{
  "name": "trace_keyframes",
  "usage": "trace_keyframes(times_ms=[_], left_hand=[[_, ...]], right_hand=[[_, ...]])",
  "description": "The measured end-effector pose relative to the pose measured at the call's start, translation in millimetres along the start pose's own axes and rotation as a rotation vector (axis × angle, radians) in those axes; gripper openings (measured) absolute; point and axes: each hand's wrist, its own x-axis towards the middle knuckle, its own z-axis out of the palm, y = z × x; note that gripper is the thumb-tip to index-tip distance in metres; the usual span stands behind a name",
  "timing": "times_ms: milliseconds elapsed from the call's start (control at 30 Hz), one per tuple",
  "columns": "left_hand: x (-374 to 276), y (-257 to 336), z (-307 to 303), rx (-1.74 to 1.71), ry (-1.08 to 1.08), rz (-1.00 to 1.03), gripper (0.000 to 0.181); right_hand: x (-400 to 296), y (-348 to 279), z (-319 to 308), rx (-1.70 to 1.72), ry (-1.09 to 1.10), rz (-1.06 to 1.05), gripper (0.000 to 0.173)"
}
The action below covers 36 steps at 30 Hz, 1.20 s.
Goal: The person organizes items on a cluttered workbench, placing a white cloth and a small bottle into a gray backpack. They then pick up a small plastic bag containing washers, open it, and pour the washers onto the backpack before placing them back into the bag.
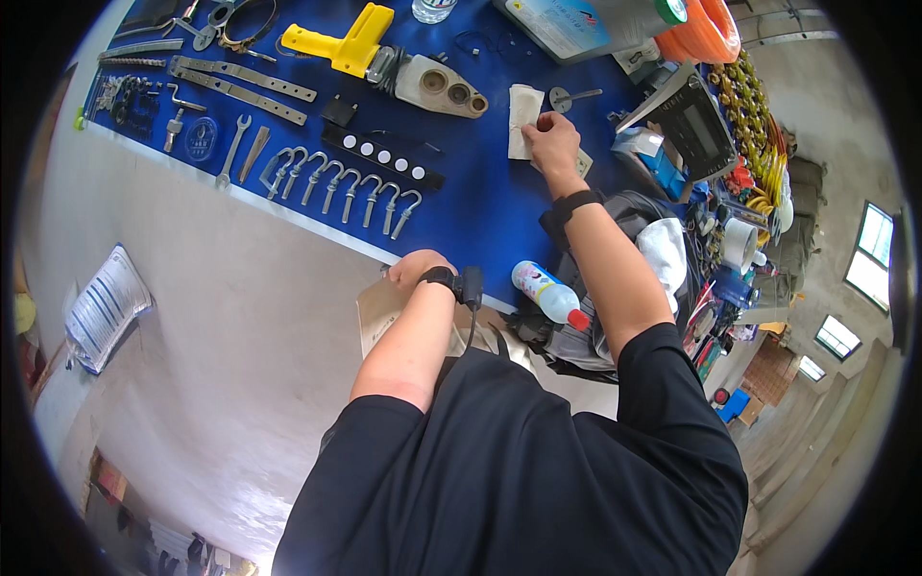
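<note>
My right hand (556, 144) is over the blue tabletop (475, 216), thumb and bent fingers at the right edge of a folded white paper (524, 108). Whether they pinch it is unclear. Under that wrist lies a small pale card or paper (585, 164), partly covered. Just beyond the hand is a metal disc with a threaded rod (569, 98). My left hand (420, 266) is at the table's near edge, above a beige bag (378, 317); its fingers are mostly hidden. Several steel hook bolts (349, 189) lie in a row left of it.
A yellow-handled pipe welding tool (346, 45), a wrench (234, 151) and perforated metal strips (245, 83) lie at left. On the right are a bottle with a red cap (551, 291), a dark backpack (576, 338), a display device (691, 129) and a large jug (576, 29).
</note>
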Motion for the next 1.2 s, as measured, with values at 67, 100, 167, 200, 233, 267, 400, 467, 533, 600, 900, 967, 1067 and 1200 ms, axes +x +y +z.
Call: trace_keyframes(times_ms=[67, 100, 167, 200, 233, 267, 400, 467, 533, 600, 900, 967, 1067, 1200], left_hand=[[14, -3, 5, -0.051, -0.041, -0.037, 0.049], [6, 0, 1, -0.237, -0.04, -0.116, 0.047], [2, 0, -3, -0.445, -0.014, -0.183, 0.043], [3, -1, -1, -0.471, 0.004, -0.176, 0.043], [5, -1, 1, -0.496, 0.023, -0.168, 0.044], [10, -3, 7, -0.384, 0.066, -0.104, 0.045], [45, -12, 39, -0.172, 0.155, 0.038, 0.05], [49, -14, 39, -0.195, 0.129, 0.046, 0.051], [34, -13, 25, -0.281, 0.06, 0.024, 0.053], [8, -8, 4, -0.475, -0.012, -0.039, 0.056], [-44, -10, -38, 0.07, -0.079, 0.384, 0.043], [-22, -7, -22, -0.12, -0.072, 0.275, 0.045], [0, -11, -10, -0.144, -0.093, 0.202, 0.058], [-29, -2, -23, -0.203, -0.071, 0.125, 0.044]], right_hand=[[-1, -2, 3, 0.082, -0.028, 0.001, 0.04], [0, 1, 6, 0.086, -0.033, -0.025, 0.044], [0, 7, 12, 0.095, -0.042, -0.075, 0.051], [-1, 5, 9, -0.014, -0.103, -0.093, 0.059], [-6, 3, 10, -0.031, -0.177, -0.067, 0.059], [-13, 3, 10, -0.049, -0.251, -0.04, 0.06], [-53, 11, 17, 0.058, -0.542, 0.1, 0.049], [-76, 6, 21, 0.199, -0.667, 0.234, 0.041], [-92, 7, 29, 0.311, -0.753, 0.275, 0.034], [-101, 2, 36, 0.343, -0.79, 0.318, 0.036], [-116, -39, 18, 0.156, -0.863, 0.29, 0.043], [-101, -55, -4, 0.043, -0.862, 0.357, 0.052], [-59, -30, -36, -0.132, -0.544, -0.006, 0.048], [-23, 24, -65, -0.617, -0.083, -0.607, 0.074]])
